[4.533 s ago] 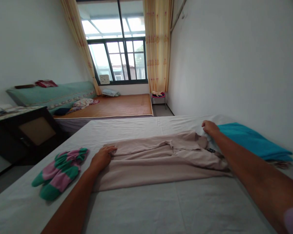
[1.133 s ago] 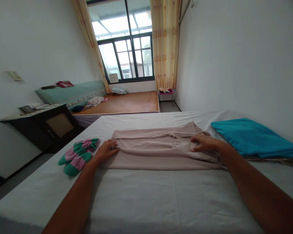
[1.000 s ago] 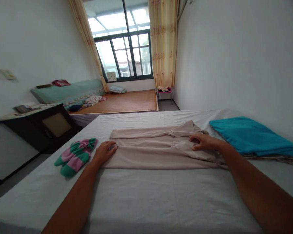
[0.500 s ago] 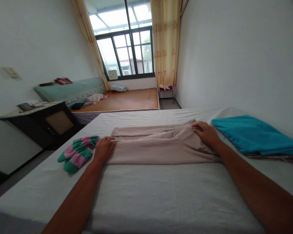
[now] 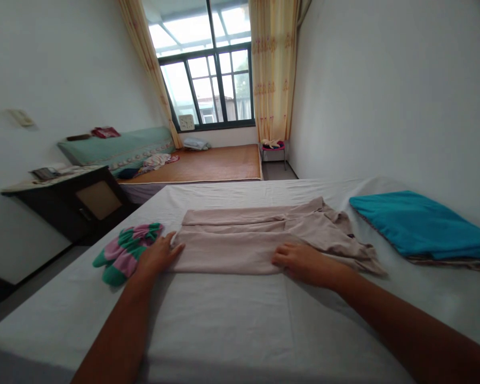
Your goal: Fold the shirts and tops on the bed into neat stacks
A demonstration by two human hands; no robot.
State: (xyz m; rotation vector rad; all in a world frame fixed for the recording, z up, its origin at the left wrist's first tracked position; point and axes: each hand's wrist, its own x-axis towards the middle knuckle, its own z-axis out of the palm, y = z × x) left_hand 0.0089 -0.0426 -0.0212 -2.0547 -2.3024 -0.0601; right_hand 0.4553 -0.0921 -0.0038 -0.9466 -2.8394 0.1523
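Observation:
A pair of pinkish-beige trousers [image 5: 232, 250] lies on the white bed sheet [image 5: 224, 325], legs to the left and waist end to the right. The waist end is creased and spread unevenly. At the leg hems, my left hand [image 5: 158, 256] rests with its thumb and fingers apart, touching the cloth edge. My right hand [image 5: 304, 262] has its fingers curled on the near leg, around the middle of the trousers, gripping the fabric by its near edge. Beside my left hand are green-and-pink striped socks [image 5: 126, 253], partly behind that hand.
Folded blue cloth [image 5: 424, 224] lies on the right of the bed, over a patterned layer. Farther off are a dark cabinet [image 5: 96, 200] on the left, a second bed with a brown mat [image 5: 220, 162], a small stool [image 5: 274, 146] and a window [image 5: 208, 85].
My right hand has left the waist end and moved left and nearer, onto the near leg. My left hand has shifted slightly left at the hems. The waist end now lies uncovered.

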